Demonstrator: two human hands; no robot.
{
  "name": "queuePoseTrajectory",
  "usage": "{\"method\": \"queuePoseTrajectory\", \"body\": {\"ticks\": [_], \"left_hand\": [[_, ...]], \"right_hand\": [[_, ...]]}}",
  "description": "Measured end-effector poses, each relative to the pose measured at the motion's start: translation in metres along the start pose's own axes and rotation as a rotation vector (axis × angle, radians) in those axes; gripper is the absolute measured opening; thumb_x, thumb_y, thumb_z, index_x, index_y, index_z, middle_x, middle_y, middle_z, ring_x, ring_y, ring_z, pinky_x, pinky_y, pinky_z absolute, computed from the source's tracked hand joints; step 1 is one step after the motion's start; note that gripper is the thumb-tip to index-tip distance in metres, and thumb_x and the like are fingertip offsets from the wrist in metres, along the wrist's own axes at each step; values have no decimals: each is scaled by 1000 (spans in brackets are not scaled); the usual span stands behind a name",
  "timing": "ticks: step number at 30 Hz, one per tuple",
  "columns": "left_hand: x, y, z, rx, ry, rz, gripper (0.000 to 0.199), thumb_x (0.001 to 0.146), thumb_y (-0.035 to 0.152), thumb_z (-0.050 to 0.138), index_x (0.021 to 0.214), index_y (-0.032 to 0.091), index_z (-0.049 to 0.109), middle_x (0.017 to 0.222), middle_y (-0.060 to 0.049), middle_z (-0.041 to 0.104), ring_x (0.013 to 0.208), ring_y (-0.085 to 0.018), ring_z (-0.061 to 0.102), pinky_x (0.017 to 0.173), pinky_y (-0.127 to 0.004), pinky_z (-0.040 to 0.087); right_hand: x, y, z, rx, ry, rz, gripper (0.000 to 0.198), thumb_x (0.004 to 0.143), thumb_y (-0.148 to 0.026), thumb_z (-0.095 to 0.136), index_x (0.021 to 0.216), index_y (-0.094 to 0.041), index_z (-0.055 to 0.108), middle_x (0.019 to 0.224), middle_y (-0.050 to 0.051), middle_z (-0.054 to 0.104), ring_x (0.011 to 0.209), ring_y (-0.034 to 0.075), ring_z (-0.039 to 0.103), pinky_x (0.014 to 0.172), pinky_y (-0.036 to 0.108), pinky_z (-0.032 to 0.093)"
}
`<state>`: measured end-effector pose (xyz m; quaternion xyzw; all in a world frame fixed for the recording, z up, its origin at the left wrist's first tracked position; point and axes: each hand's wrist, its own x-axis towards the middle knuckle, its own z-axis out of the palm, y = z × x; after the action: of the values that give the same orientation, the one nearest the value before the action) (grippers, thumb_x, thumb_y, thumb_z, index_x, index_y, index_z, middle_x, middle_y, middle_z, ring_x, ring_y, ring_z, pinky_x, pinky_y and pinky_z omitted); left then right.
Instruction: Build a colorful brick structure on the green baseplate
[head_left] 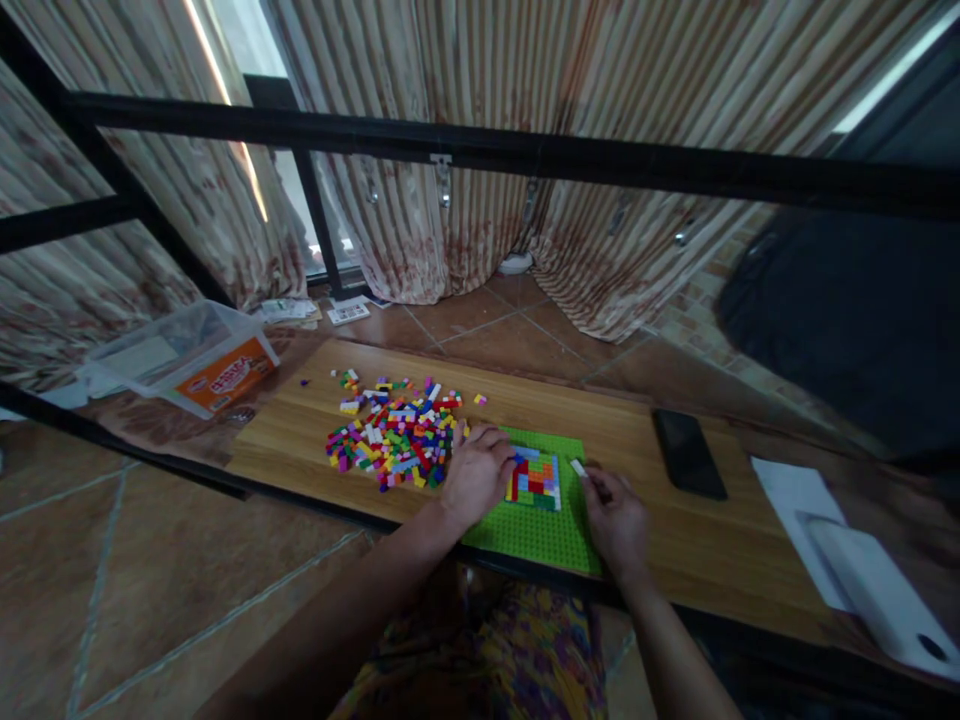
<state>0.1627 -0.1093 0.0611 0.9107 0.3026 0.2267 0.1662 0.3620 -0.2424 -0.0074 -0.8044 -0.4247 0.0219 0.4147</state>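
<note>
A green baseplate point(536, 545) lies on the wooden board in front of me, carrying a low block of coloured bricks point(538, 475) with white ones along its right side. My left hand point(480, 475) is over the baseplate's left part, fingers pinched together, and a small dark blue brick point(517, 458) shows at the fingertips. Over the right edge of the baseplate, my right hand point(616, 515) pinches a small white brick point(577, 467) between thumb and fingers. A loose pile of multicoloured bricks point(397, 435) spreads to the left of my left hand.
A black phone point(688, 453) rests on the wooden board point(750, 560) at right, near white paper point(799, 500) and a white device point(885, 590). A clear plastic bin point(180, 350) with an orange label stands beyond the left end. A black metal bar point(525, 150) crosses behind.
</note>
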Motion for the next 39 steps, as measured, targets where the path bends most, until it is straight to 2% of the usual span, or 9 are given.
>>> {"method": "queuePoseTrajectory", "body": {"ticks": [4, 10, 16, 22, 27, 31, 39], "left_hand": [[16, 15, 10, -1, -88, 38, 11, 88, 22, 57, 90, 23, 68, 109, -2, 68, 113, -22, 53, 112, -54, 21], [25, 15, 20, 36, -123, 21, 9, 86, 21, 58, 87, 23, 67, 106, -3, 69, 112, -22, 53, 110, -51, 22], [34, 12, 22, 8, -164, -71, 8, 83, 20, 60, 84, 21, 68, 95, -3, 71, 100, -22, 60, 103, -46, 33], [45, 7, 24, -127, -242, -134, 9, 80, 22, 63, 85, 22, 71, 87, 0, 74, 87, -18, 65, 95, -35, 43], [50, 3, 25, -173, -270, -113, 8, 79, 23, 65, 83, 22, 72, 87, 1, 74, 85, -16, 66, 89, -29, 47], [50, 3, 26, -221, -273, -149, 10, 80, 22, 63, 84, 20, 71, 86, 0, 73, 82, -15, 66, 85, -27, 49], [52, 2, 24, -277, -327, -140, 21, 80, 20, 63, 99, 22, 72, 99, 0, 74, 90, -14, 67, 88, -25, 50]], "right_hand": [[0, -1, 0, -20, -2, -18, 51, 89, -60, 43, 92, -17, 70, 86, 9, 67, 70, 19, 61, 68, 32, 47], [0, -6, -2, -12, 7, -38, 50, 90, -58, 42, 91, -17, 70, 87, 10, 68, 71, 19, 61, 68, 32, 48], [1, -4, -1, -16, -5, -28, 49, 91, -57, 42, 92, -17, 70, 87, 10, 67, 70, 19, 61, 67, 32, 47], [1, -3, -1, -10, -6, -29, 50, 90, -58, 42, 91, -17, 70, 86, 9, 66, 72, 19, 61, 68, 32, 47], [1, -5, -1, -4, 3, -21, 50, 90, -58, 42, 91, -17, 70, 85, 9, 66, 71, 19, 61, 67, 31, 47], [1, -4, -1, -8, 1, -30, 49, 90, -58, 42, 91, -17, 70, 85, 9, 67, 71, 19, 61, 66, 31, 47], [0, -6, -1, 2, 1, -17, 47, 90, -57, 43, 93, -18, 70, 86, 8, 67, 71, 19, 61, 68, 32, 48]]}}
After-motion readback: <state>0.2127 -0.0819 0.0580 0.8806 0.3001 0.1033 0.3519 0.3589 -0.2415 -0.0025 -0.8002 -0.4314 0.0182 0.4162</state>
